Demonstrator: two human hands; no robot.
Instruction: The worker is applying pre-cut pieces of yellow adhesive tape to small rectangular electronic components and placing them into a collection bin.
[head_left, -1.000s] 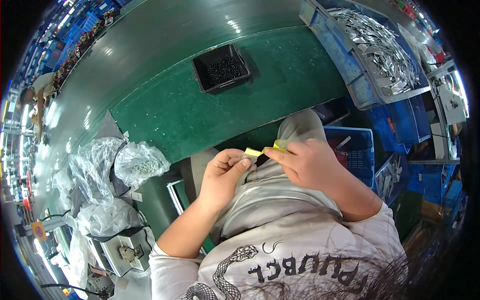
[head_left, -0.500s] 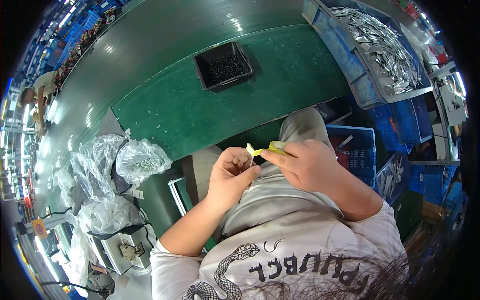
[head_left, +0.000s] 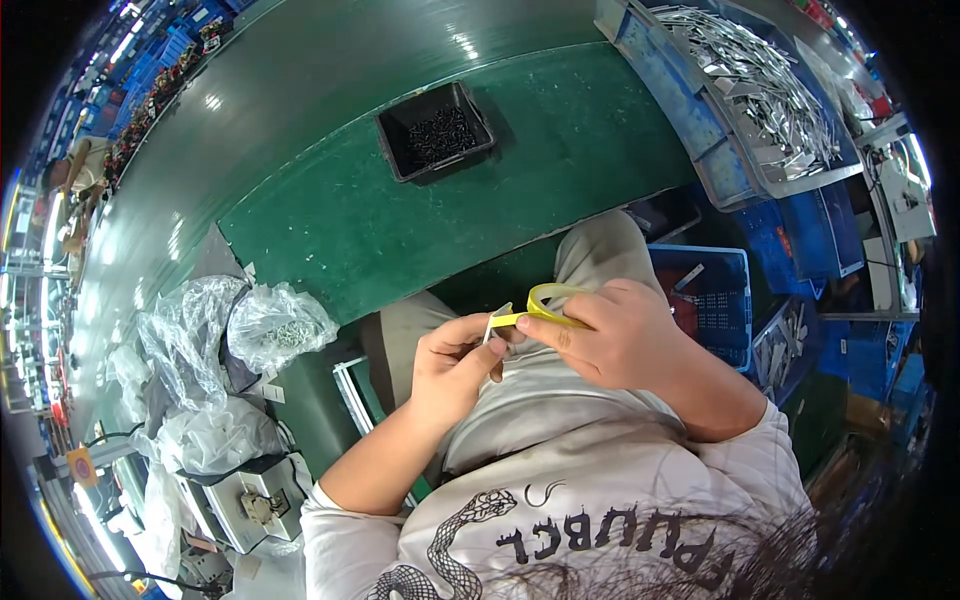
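Above my lap, my right hand [head_left: 615, 335] grips a roll of yellow tape [head_left: 543, 297], its ring standing out past my fingers. A short stretch of tape runs leftward from the roll to a thin, pale metal strip [head_left: 491, 326]. That strip is pinched upright between the thumb and fingers of my left hand [head_left: 450, 370]. The tape's end touches the strip near its top. Part of the strip is covered by my left fingers, so its full shape does not show.
On the green table stands a black bin [head_left: 436, 132] of small dark parts. A blue crate [head_left: 700, 110] heaped with metal strips is at the far right. Clear plastic bags [head_left: 280, 328] and a grey machine [head_left: 250, 505] lie left; another blue crate [head_left: 725, 305] sits low right.
The tape roll has turned, so its ring shows more openly. Both hands have shifted slightly, the left one a little down and left, with the tape meeting the strip.
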